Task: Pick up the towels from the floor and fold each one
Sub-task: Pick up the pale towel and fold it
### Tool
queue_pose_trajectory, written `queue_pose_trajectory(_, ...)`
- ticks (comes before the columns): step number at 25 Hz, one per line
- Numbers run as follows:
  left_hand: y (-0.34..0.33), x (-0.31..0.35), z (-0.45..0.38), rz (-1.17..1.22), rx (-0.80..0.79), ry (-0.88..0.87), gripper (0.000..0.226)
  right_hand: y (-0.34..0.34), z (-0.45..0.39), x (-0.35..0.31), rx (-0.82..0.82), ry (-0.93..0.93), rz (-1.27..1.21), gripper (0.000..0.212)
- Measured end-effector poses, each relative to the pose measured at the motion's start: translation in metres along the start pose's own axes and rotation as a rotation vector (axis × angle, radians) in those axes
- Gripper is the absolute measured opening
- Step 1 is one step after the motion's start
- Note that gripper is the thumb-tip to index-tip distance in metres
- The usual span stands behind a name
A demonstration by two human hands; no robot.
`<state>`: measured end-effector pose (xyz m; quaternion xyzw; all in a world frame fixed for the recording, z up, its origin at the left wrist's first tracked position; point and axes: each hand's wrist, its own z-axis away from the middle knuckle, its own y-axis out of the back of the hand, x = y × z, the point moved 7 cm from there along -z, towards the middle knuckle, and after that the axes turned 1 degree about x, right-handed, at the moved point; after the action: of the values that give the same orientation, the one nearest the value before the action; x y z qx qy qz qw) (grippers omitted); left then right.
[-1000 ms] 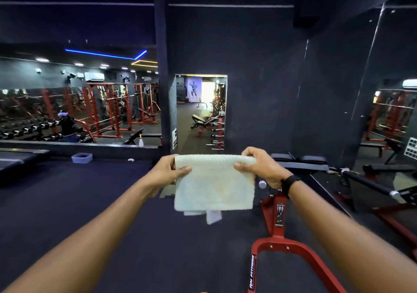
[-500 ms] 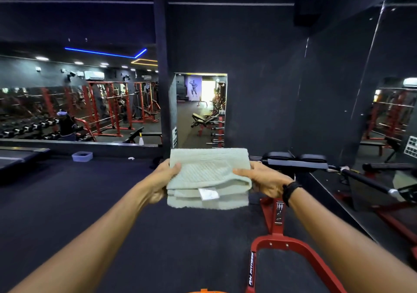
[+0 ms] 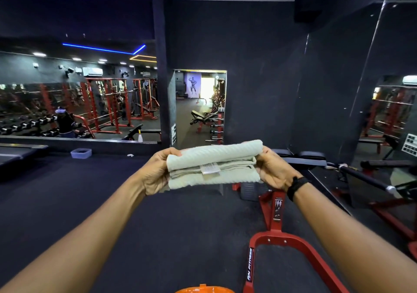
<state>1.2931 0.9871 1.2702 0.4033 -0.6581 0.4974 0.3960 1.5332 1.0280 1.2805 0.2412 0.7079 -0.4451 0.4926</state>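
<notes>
Up above the dark gym floor [image 3: 112, 202], a folded pale towel [image 3: 214, 164] is gripped at each end, left hand [image 3: 155, 170] and right hand [image 3: 273, 170] both curled around it.

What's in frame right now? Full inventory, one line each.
towel: 1, pale green, folded, held in front at centre
label: 1, white, on towel's near edge
machine frame: 1, red, floor lower right
tub: 1, pale blue, floor by left mirror
spray bottle: 1, white, mirror ledge
wristband: 1, black, right wrist
hands: left hand and right hand, each gripping one towel end
</notes>
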Motion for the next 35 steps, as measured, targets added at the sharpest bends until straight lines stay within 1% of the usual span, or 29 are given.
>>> queue_pose_trajectory(2, -0.003, 0.007, -0.004, -0.032, -0.024, -0.064, 0.027, -0.007, 0.004, 0.0, -0.079, -0.05, -0.146, 0.034)
queue_pose_trajectory(3, 0.0, 0.009, -0.007, -0.038, -0.022, -0.097, 0.031, -0.006, 0.003, 0.003, -0.088, -0.101, -0.123, 0.042)
queue_pose_trajectory(4, 0.002, 0.011, -0.008, -0.052, -0.007, -0.12, 0.037, -0.005, 0.001, 0.009, -0.105, -0.177, -0.031, 0.056)
queue_pose_trajectory(5, 0.005, 0.009, -0.01, -0.072, -0.001, -0.124, 0.041, -0.001, -0.001, 0.016, -0.097, -0.245, 0.071, 0.063)
queue_pose_trajectory(6, 0.005, 0.009, -0.008, -0.092, 0.004, -0.124, 0.039, -0.001, -0.001, 0.019, -0.101, -0.29, 0.138, 0.064)
queue_pose_trajectory(8, 0.003, 0.008, -0.004, -0.078, -0.029, -0.082, 0.014, 0.002, -0.003, 0.016, -0.102, -0.254, 0.206, 0.064)
queue_pose_trajectory(9, 0.006, 0.009, -0.003, -0.048, -0.042, -0.039, 0.028, 0.003, -0.005, 0.011, -0.085, -0.2, 0.242, 0.059)
queue_pose_trajectory(10, 0.005, 0.006, 0.001, -0.018, -0.066, 0.051, 0.041, 0.001, -0.005, 0.005, -0.074, -0.139, 0.281, 0.053)
queue_pose_trajectory(11, 0.005, 0.004, 0.004, 0.022, -0.091, 0.128, 0.044, 0.002, -0.005, 0.0, -0.062, -0.086, 0.316, 0.052)
queue_pose_trajectory(12, 0.002, 0.003, 0.007, 0.036, -0.104, 0.205, 0.047, 0.003, -0.005, -0.003, -0.048, -0.048, 0.352, 0.055)
queue_pose_trajectory(13, 0.001, 0.003, 0.008, 0.011, -0.108, 0.246, 0.053, 0.005, -0.007, -0.006, -0.042, -0.014, 0.389, 0.059)
queue_pose_trajectory(14, 0.0, 0.001, 0.008, -0.074, -0.116, 0.263, 0.062, 0.005, -0.008, -0.01, -0.039, 0.019, 0.433, 0.065)
queue_pose_trajectory(16, -0.001, 0.001, 0.003, -0.336, -0.114, 0.214, 0.089, 0.009, -0.012, -0.014, -0.04, 0.058, 0.503, 0.075)
queue_pose_trajectory(17, 0.001, 0.001, -0.001, -0.418, -0.084, 0.173, 0.098, 0.011, -0.012, -0.015, -0.038, 0.045, 0.531, 0.078)
queue_pose_trajectory(18, 0.002, 0.004, -0.004, -0.451, -0.056, 0.128, 0.101, 0.01, -0.01, -0.017, -0.044, 0.015, 0.577, 0.076)
queue_pose_trajectory(19, 0.001, 0.006, -0.006, -0.455, -0.051, 0.088, 0.1, 0.009, -0.007, -0.017, -0.059, -0.026, 0.66, 0.07)
queue_pose_trajectory(21, -0.005, 0.006, -0.007, -0.448, -0.056, 0.052, 0.094, 0.004, -0.001, -0.012, -0.141, -0.138, 0.921, 0.054)
queue_pose_trajectory(22, -0.008, 0.005, -0.007, -0.487, -0.063, 0.044, 0.09, 0.003, 0.002, -0.008, -0.185, -0.168, 1.033, 0.045)
queue_pose_trajectory(23, -0.012, 0.003, -0.006, -0.542, -0.074, 0.037, 0.082, 0.003, 0.003, -0.008, -0.194, -0.164, 1.098, 0.038)
queue_pose_trajectory(24, -0.014, 0.001, -0.007, -0.612, -0.075, 0.031, 0.073, 0.007, 0.003, -0.01, -0.164, -0.136, 1.116, 0.032)
queue_pose_trajectory(26, -0.007, 0.0, -0.012, -0.765, 0.003, 0.02, 0.056, 0.017, 0.001, -0.022, -0.054, -0.042, 1.131, 0.026)
queue_pose_trajectory(28, 0.006, 0.002, -0.019, -0.879, 0.1, 0.018, 0.049, 0.031, -0.002, -0.031, 0.032, 0.012, 1.199, 0.023)
queue_pose_trajectory(31, 0.013, 0.001, -0.024, -1.124, 0.154, -0.006, 0.048, 0.054, -0.003, -0.032, 0.156, -0.013, 1.422, 0.019)
queue_pose_trajectory(33, 0.013, -0.012, -0.022, -1.313, 0.14, 0.01, 0.051, 0.076, -0.001, -0.022, 0.22, -0.063, 1.51, 0.02)
queue_pose_trajectory(35, 0.014, -0.029, -0.02, -1.456, 0.101, 0.042, 0.052, 0.097, 0.002, -0.008, 0.237, -0.104, 1.561, 0.021)
